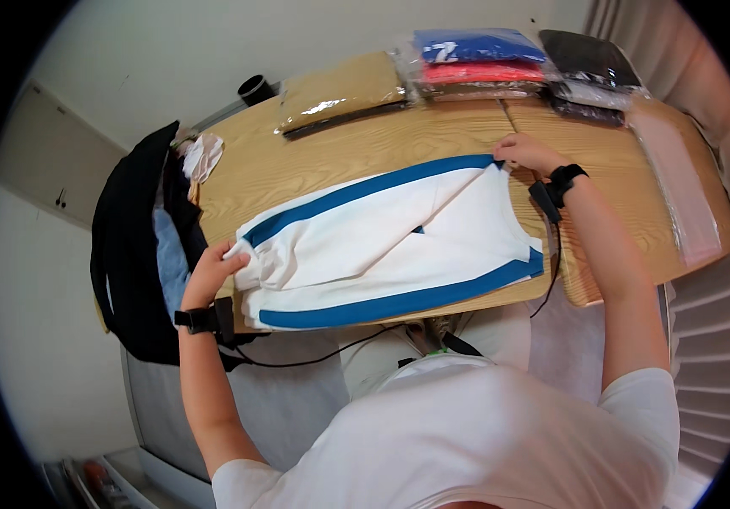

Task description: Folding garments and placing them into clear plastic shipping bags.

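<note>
A white garment with blue stripes (382,242) lies folded flat on the wooden table (314,157). My left hand (212,273) grips its left end near the table's left edge. My right hand (528,153) pinches its far right corner, pressed to the tabletop. Both wrists carry black bands with cables.
Bagged folded clothes lie along the far edge: a tan pack (339,92), a blue and red stack (479,58), a black pack (587,64). An empty clear bag (679,182) lies at the right. A pile of dark and light clothes (149,246) hangs at the left end.
</note>
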Demonstrator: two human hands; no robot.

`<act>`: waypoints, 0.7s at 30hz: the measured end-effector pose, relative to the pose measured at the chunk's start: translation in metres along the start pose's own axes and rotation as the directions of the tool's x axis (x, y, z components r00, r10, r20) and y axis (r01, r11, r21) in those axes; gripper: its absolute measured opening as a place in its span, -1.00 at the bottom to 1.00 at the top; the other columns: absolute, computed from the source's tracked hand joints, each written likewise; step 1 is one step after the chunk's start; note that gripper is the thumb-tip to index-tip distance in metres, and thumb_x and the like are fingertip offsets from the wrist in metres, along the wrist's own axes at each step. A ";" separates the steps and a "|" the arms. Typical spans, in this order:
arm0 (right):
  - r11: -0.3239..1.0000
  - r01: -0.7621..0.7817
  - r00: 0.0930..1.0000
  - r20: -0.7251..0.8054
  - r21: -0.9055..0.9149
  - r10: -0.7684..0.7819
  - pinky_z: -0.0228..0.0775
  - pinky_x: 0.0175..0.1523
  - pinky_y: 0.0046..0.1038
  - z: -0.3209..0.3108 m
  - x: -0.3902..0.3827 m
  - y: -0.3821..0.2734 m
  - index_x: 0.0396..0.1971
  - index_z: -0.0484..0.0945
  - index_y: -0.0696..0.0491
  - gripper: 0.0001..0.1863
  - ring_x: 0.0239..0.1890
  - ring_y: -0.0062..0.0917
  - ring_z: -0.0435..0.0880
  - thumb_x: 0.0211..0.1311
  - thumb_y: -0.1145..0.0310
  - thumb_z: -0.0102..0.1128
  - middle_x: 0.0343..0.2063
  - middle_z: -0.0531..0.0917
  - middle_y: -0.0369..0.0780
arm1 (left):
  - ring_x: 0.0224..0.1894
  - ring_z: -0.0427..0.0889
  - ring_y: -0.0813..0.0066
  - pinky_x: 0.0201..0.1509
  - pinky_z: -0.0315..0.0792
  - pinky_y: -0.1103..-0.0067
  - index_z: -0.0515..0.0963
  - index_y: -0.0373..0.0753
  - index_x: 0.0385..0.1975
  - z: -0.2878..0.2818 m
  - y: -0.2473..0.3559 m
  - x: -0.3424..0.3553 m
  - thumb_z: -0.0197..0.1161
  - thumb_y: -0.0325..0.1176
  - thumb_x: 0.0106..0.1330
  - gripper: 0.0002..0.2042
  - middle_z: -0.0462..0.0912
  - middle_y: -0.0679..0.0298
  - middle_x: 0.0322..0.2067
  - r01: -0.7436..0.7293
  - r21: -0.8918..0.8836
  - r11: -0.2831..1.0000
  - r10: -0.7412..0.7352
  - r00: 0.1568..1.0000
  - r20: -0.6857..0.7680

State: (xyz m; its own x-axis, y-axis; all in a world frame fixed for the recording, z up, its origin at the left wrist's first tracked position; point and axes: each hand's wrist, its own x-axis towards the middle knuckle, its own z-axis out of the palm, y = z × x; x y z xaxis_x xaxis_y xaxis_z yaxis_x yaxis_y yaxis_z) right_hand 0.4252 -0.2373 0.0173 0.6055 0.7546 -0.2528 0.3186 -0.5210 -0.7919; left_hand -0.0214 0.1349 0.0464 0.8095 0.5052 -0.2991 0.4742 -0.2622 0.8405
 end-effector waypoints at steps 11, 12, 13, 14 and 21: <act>0.999 0.034 0.999 0.019 0.006 -0.034 0.24 -0.42 -0.60 0.001 0.010 0.016 -0.49 0.59 0.13 -0.73 -0.53 -0.70 0.41 0.11 0.20 0.29 -0.59 0.53 -0.36 | -0.27 0.58 0.59 -0.16 0.43 0.67 0.49 -0.41 -0.14 -0.007 -0.018 0.025 0.12 -0.31 0.33 -0.73 0.61 0.28 -0.25 0.056 -0.360 0.931 -0.094 0.991 -0.091; 1.000 0.020 1.000 0.010 0.019 -0.020 0.22 -0.42 -0.61 0.001 0.010 0.016 -0.48 0.59 0.13 -0.74 -0.53 -0.70 0.41 0.11 0.22 0.30 -0.59 0.53 -0.36 | -0.30 0.57 0.58 -0.19 0.42 0.67 0.48 -0.41 -0.13 -0.002 -0.022 0.025 0.13 -0.28 0.32 -0.71 0.60 0.28 -0.26 0.101 -0.394 0.913 -0.159 0.980 -0.117; 0.999 0.026 1.000 0.014 0.019 -0.026 0.22 -0.42 -0.61 0.002 0.011 0.016 -0.48 0.59 0.13 -0.74 -0.53 -0.70 0.41 0.11 0.22 0.30 -0.59 0.53 -0.36 | -0.34 0.56 0.58 -0.22 0.41 0.68 0.48 -0.40 -0.12 0.003 -0.026 0.025 0.15 -0.25 0.32 -0.68 0.60 0.28 -0.27 0.145 -0.430 0.891 -0.225 0.964 -0.142; 0.999 0.028 1.000 0.004 0.030 -0.028 0.21 -0.43 -0.62 0.002 0.011 0.017 -0.49 0.58 0.12 -0.76 -0.54 -0.70 0.40 0.11 0.23 0.30 -0.60 0.52 -0.37 | -0.34 0.56 0.58 -0.24 0.41 0.67 0.45 -0.39 -0.08 0.001 -0.021 0.024 0.17 -0.17 0.29 -0.62 0.59 0.28 -0.32 0.131 -0.459 0.879 -0.213 0.968 -0.131; 1.000 -0.002 0.999 -0.033 0.030 0.003 0.17 -0.44 -0.62 0.002 0.009 0.016 -0.55 0.54 0.09 -0.80 -0.56 -0.72 0.37 0.11 0.29 0.28 -0.62 0.49 -0.39 | -0.36 0.49 0.58 -0.39 0.34 0.65 0.29 -0.31 0.12 0.013 0.004 0.013 0.27 -0.44 0.15 -0.48 0.50 0.32 -0.39 0.106 -0.128 0.986 -0.129 0.975 -0.181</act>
State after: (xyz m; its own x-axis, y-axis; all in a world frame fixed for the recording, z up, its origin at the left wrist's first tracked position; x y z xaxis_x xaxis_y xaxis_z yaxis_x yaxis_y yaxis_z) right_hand 0.4343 -0.2377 0.0011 0.6301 0.7395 -0.2368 0.2954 -0.5104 -0.8076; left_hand -0.0043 0.1299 0.0394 0.6657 0.6751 -0.3179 0.5093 -0.0997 0.8548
